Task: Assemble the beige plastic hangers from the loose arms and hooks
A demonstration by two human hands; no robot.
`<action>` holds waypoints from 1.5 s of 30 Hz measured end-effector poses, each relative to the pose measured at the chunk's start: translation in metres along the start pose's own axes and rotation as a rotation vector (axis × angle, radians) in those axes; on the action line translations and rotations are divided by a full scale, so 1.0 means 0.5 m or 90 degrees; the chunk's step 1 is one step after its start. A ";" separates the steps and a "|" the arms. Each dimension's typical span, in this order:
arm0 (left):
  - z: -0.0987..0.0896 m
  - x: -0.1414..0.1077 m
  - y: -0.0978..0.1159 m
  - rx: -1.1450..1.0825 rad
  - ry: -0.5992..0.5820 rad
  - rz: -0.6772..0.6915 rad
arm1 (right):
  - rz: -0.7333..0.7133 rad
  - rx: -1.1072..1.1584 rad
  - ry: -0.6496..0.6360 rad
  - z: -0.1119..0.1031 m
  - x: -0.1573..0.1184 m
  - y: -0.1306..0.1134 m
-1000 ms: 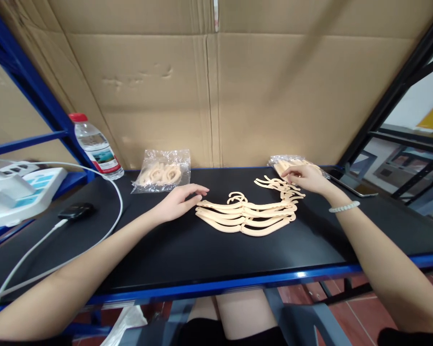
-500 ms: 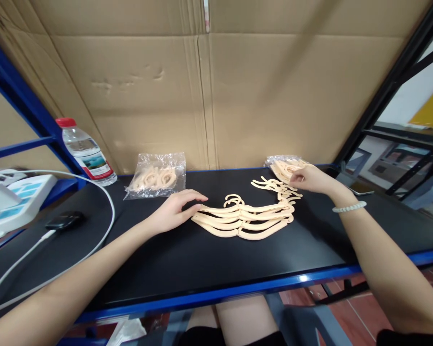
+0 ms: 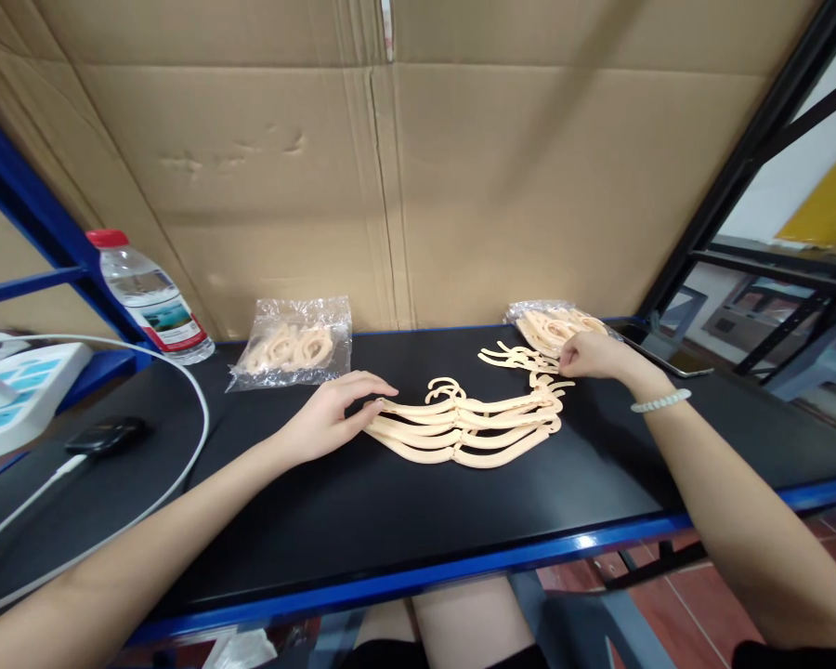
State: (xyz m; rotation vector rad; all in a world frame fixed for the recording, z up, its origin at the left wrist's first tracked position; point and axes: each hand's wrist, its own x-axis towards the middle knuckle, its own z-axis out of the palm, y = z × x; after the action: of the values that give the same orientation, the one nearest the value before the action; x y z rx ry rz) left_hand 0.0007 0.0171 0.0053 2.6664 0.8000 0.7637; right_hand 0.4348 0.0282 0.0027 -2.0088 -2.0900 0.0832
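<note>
Several pale cream curved pieces (image 3: 488, 458) lie stacked side by side in the middle of the black table. My left hand (image 3: 338, 415) touches their left end, thumb on the pieces and fingers apart. Thin branching cream pieces (image 3: 508, 357) are behind the stack on the right, and small curled ones (image 3: 446, 386) rest just behind its middle. My right hand (image 3: 585, 356) has its fingers pinched together at the right edge of the branching pieces; what lies between the fingertips is too small to make out.
Clear bags of cream pieces lie at the back left (image 3: 293, 347) and back right (image 3: 547, 321). A water bottle (image 3: 157, 307), a white cable (image 3: 202, 418), a black device (image 3: 108, 434) and a power strip (image 3: 28, 395) are left. A phone (image 3: 669, 353) is right.
The view has shifted slightly, moving most things a little left. My right hand has closed more over the branching pieces, which sit slightly differently. My left hand stays at the stack's left end.
</note>
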 end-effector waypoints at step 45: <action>0.034 -0.005 0.103 -0.702 0.284 -0.384 | -0.209 0.236 0.038 0.041 -0.107 -0.282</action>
State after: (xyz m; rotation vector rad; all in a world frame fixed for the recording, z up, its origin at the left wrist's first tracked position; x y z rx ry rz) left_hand 0.0309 -0.0276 0.0096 1.2220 0.8495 1.1676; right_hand 0.2941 -0.0296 0.0050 -1.4262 -2.1461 0.3207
